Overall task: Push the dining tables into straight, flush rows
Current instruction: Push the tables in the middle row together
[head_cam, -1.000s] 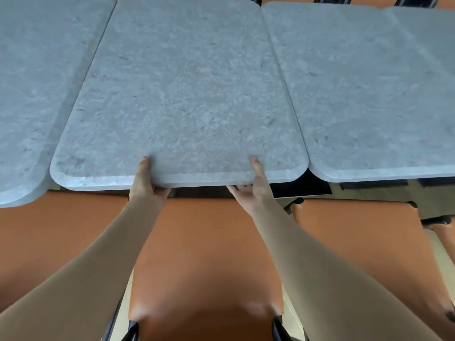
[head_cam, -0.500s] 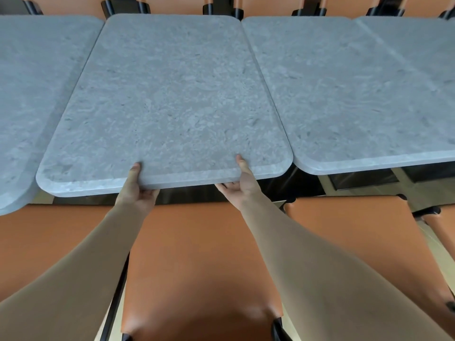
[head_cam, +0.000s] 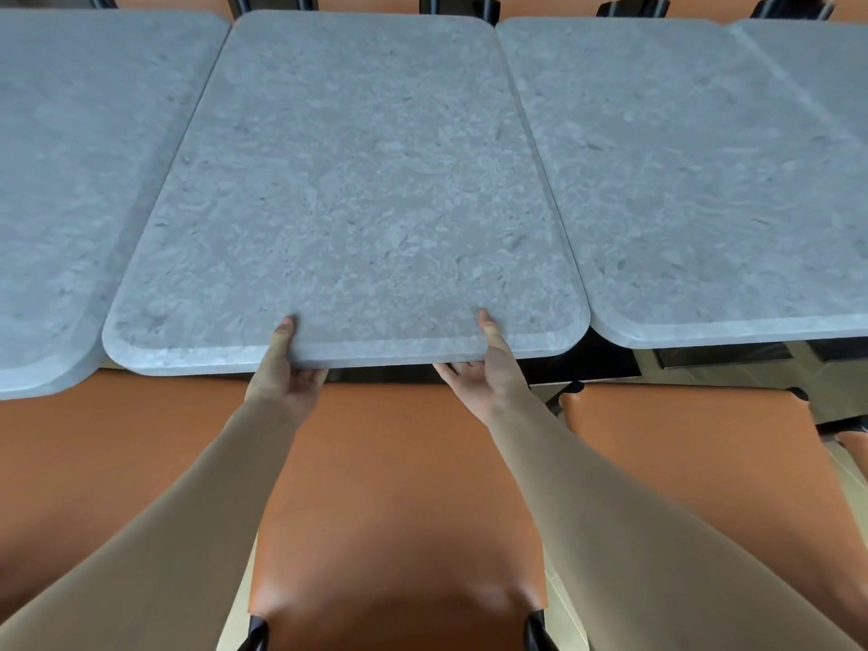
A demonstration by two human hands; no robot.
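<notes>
My left hand (head_cam: 285, 379) and right hand (head_cam: 488, 374) clamp the near edge of the grey stone-patterned rectangular tabletop (head_cam: 357, 190), thumbs on top, fingers curled beneath, both forearms stretched forward in tan sleeves.

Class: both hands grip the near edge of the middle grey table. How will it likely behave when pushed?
The middle table looks like thick stone, so probably heavy and stiff. The left hand and right hand grip its edge apart, which should limit twisting. Its base is hidden, so tipping is unclear.
</notes>
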